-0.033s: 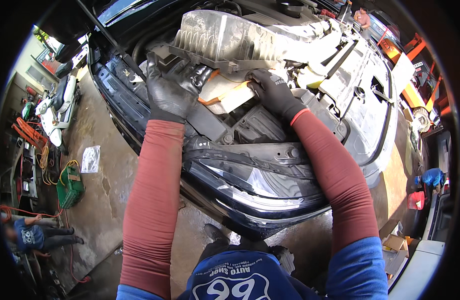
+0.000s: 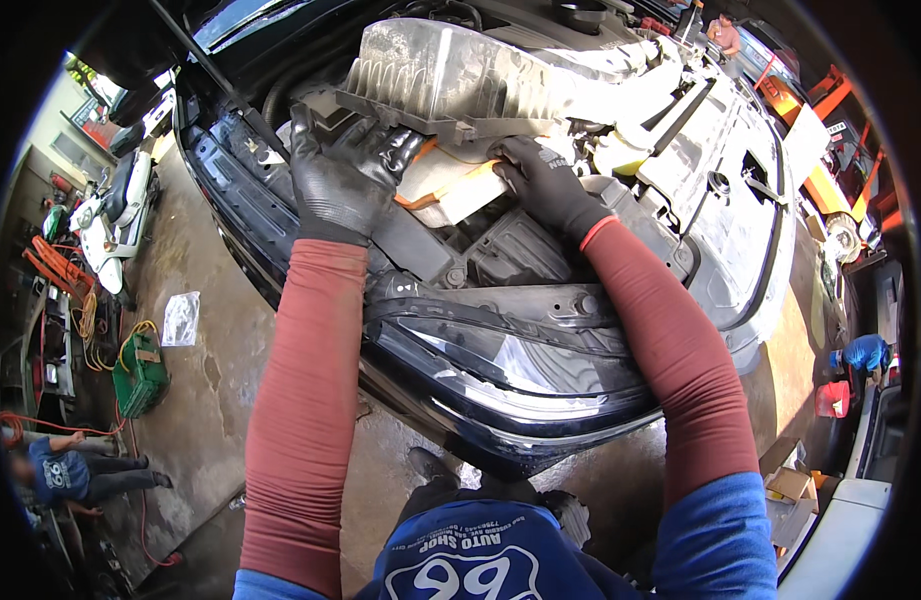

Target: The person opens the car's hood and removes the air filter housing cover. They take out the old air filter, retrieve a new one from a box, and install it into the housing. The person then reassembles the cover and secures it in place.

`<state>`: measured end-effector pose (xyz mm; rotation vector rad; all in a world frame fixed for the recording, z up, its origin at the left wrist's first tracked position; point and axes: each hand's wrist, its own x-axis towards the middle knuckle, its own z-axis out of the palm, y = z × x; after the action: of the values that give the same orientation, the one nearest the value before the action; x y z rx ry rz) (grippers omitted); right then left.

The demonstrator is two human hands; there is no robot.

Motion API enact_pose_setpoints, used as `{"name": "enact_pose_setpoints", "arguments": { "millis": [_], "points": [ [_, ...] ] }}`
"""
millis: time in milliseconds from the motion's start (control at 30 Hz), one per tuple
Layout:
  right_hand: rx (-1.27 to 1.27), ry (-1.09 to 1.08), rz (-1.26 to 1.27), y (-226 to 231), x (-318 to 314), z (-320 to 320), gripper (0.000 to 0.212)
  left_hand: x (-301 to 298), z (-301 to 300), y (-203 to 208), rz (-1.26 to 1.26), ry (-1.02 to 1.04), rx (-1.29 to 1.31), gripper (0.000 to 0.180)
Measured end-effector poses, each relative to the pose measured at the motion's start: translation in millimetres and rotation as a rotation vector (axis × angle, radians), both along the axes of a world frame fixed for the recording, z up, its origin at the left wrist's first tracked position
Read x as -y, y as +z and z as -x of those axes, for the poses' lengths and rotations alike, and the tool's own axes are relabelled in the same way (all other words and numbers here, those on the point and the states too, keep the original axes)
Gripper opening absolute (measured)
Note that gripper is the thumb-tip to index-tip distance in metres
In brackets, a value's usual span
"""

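Note:
An air filter with an orange rim and a pale body lies tilted under the raised dirty plastic air box cover. My left hand, in a black glove, grips the filter's left end, its fingers partly hidden beside the cover's lower edge. At the filter's right end my right hand, gloved as well, pinches the rim between thumb and fingers. Below the filter is a dark plastic box in the engine bay, its inside partly hidden.
The car's front edge and headlight lie between me and the bay. A hood prop rod rises at the left. A green crate and a white scooter stand left. Other people work at the far left and right.

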<state>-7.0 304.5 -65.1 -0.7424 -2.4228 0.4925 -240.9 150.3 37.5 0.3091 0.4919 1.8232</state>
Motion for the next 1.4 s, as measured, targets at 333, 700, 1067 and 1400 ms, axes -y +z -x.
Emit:
{"name": "enact_pose_setpoints", "arguments": {
  "millis": [333, 700, 1067, 1400],
  "points": [
    [0.288, 0.011, -0.548, 42, 20, 13, 0.056, -4, -3, 1, -0.106, 0.013, -0.047, 0.111],
    [-0.06, 0.063, -0.378, 147, 42, -96, 0.063, -16, 12, -9, -0.171, -0.049, 0.043, 0.125],
    [-0.329, 0.027, 0.058, 243, 70, -138, 0.036, -16, 6, -9, 0.101, 0.013, -0.211, 0.079],
    [-0.52, -0.199, 0.081, 229, 98, -238, 0.032, -24, -14, -34, 0.518, -0.042, -0.814, 0.053]
  ]
}}
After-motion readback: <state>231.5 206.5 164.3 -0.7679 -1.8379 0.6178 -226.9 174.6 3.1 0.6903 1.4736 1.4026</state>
